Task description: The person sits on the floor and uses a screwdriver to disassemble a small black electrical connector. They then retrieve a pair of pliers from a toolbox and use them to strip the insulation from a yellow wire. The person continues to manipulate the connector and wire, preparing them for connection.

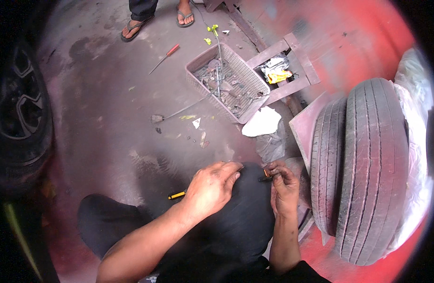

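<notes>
Over my dark-trousered knee, my left hand (211, 186) is closed with thumb and fingers pressed together. From beneath its palm juts the end of a slim yellow-and-black tool (177, 195), seemingly gripped; the hand hides its working end. A short gap to the right, my right hand (285, 181) pinches a small dark piece with an orange part (267, 174) between thumb and fingers. The piece is too small to name.
Ahead stands a plastic basket (205, 53) of dirty parts with a cable across it. A red-handled screwdriver (165, 57) lies on the floor. Two stacked tyres (375, 165) rise close on my right, a wheel (26, 108) at left. A person's sandalled feet (184, 16) are beyond.
</notes>
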Available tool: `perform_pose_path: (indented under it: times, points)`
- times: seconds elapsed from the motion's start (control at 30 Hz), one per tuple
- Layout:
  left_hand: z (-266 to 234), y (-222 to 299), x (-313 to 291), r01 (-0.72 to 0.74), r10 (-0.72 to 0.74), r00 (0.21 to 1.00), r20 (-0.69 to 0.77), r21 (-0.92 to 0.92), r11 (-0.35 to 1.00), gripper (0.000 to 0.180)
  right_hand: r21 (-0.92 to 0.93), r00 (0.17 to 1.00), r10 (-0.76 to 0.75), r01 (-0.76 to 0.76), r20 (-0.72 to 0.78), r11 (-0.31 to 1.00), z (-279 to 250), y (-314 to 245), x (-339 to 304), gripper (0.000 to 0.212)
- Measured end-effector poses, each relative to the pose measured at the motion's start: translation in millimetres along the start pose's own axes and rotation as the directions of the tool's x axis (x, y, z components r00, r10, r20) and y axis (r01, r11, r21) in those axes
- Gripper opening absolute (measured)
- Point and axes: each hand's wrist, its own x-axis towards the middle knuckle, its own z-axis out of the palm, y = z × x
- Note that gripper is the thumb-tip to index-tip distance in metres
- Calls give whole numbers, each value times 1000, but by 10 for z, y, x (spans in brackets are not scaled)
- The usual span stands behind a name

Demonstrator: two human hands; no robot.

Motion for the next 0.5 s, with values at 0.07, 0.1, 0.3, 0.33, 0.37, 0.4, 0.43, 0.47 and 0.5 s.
perform_pose_path:
  times: [0.07, 0.1, 0.3, 0.33, 0.37, 0.4, 0.43, 0.47, 0.5]
  points:
    - [-36, 67, 4, 64, -64, 998, 23, 3, 998, 18, 148, 999, 54, -52, -5, 988, -29, 6, 8, 11]
    - [-52, 95, 6, 93, -93, 995, 33, 6, 996, 18, 221, 997, 78, -76, -2, 972, -37, -4, 21, 13]
    - [-132, 288, 31, 26, -26, 1000, 15, -27, 999, 19, 442, 996, 52, -77, 68, 894, 132, -160, 171, 12]
    - [-173, 338, 58, 21, -21, 1000, 20, -17, 1000, 19, 486, 996, 59, -85, 68, 870, 201, -203, 205, 12]
    - [-238, 396, 77, 23, -23, 1000, 10, 0, 1000, 19, 505, 992, 34, -91, 122, 858, 299, -243, 238, 14]
    - [-282, 404, 98, -8, 8, 999, -45, -1, 1000, 19, 531, 990, 50, -113, 132, 840, 387, -268, 277, 15]
    - [-315, 391, 121, -39, 38, 994, -99, -2, 999, 20, 555, 988, 66, -135, 143, 821, 469, -291, 315, 15]
    - [-341, 370, 120, -61, 60, 986, -153, -3, 998, 20, 576, 983, 91, -167, 158, 800, 540, -285, 338, 16]
    - [-367, 366, 124, -65, 62, 982, -178, -11, 998, 21, 582, 979, 96, -183, 178, 793, 597, -267, 362, 16]
